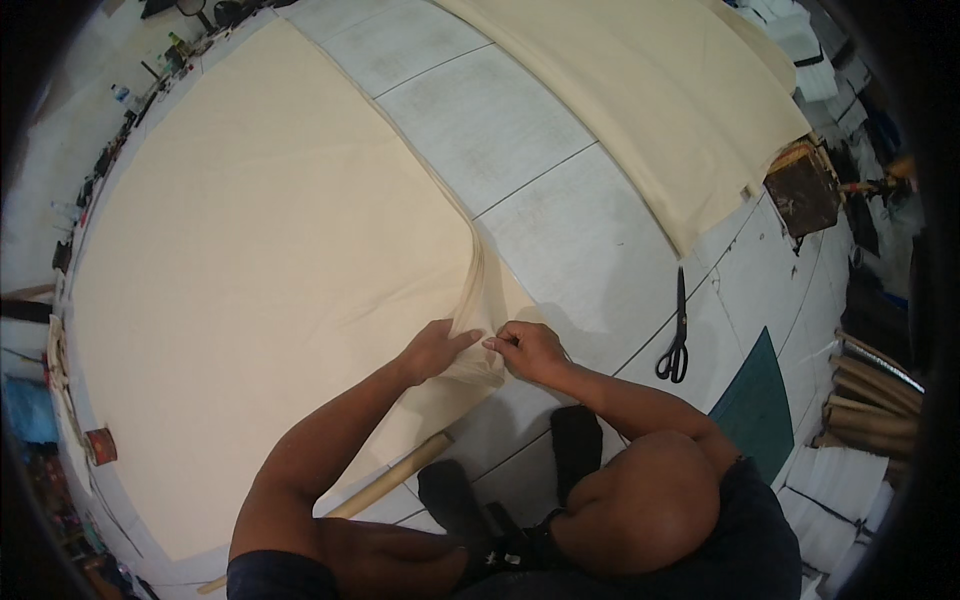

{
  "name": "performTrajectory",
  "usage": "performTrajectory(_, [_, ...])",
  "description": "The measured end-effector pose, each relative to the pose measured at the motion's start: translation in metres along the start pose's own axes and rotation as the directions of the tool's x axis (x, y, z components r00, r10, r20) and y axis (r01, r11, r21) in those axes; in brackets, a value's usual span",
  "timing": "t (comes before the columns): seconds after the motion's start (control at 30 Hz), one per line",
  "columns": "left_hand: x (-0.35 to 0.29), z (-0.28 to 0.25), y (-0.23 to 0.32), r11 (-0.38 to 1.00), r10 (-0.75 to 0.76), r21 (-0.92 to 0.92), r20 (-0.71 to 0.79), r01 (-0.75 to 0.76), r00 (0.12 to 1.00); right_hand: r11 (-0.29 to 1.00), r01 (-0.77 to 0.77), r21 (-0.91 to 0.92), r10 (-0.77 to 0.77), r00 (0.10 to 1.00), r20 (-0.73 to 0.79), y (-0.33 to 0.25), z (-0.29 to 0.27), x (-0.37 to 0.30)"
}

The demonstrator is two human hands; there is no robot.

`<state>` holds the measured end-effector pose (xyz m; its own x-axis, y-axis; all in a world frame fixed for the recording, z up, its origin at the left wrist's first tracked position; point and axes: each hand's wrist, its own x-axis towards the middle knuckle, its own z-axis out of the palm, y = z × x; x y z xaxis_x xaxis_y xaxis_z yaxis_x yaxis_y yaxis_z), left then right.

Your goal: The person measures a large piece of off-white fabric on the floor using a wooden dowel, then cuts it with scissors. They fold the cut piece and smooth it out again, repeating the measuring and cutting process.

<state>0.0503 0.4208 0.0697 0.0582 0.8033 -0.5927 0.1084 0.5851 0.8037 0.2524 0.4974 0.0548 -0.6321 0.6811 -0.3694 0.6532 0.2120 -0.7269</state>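
A large cream cloth (260, 220) lies spread over the tiled floor, several layers deep along its right edge. At its near right corner the layers are lifted and folded back. My left hand (437, 350) grips the raised layers, thumb on top and fingers hidden behind the fabric. Close to its right, my right hand (530, 350) is closed in a pinch at the corner's edge, thumb against the bent index finger. Black-handled scissors (677, 345) rest on the tiles beyond my right forearm, apart from both hands.
Another cream cloth (640, 110) lies across the far right. A dark green mat (762, 410) is on the right, near a brown box (803, 190) and brown rolls (875, 395). By my feet lies a cardboard tube (395, 475). A reddish tape roll (101, 446) sits far left.
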Motion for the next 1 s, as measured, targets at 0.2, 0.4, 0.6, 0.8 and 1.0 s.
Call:
performTrajectory(0.2, [0.004,-0.009,-0.002,0.998,-0.032,0.058,0.028,0.03,0.999,0.937,-0.098,0.336,0.055,0.989,0.135,0.031,-0.004,0.002])
performTrajectory(0.4, [0.0,-0.008,-0.01,0.999,0.001,-0.051,-0.001,-0.001,1.0,0.956,-0.239,0.172,0.246,0.969,-0.023,0.045,-0.036,0.001])
performTrajectory(0.6, [-0.003,-0.005,0.003,0.998,-0.032,-0.05,0.034,0.033,0.999,0.996,0.08,-0.046,-0.089,0.964,-0.249,-0.008,-0.015,-0.001])
performTrajectory(0.8, [0.004,-0.007,-0.005,0.999,-0.036,-0.008,0.065,0.037,0.997,1.0,-0.017,-0.001,0.017,0.999,-0.035,-0.011,0.006,-0.002])
performTrajectory(1.0, [0.0,-0.006,-0.006,0.998,-0.013,-0.064,0.038,0.016,0.999,0.998,0.02,0.051,-0.025,0.995,0.098,0.018,-0.013,-0.003])
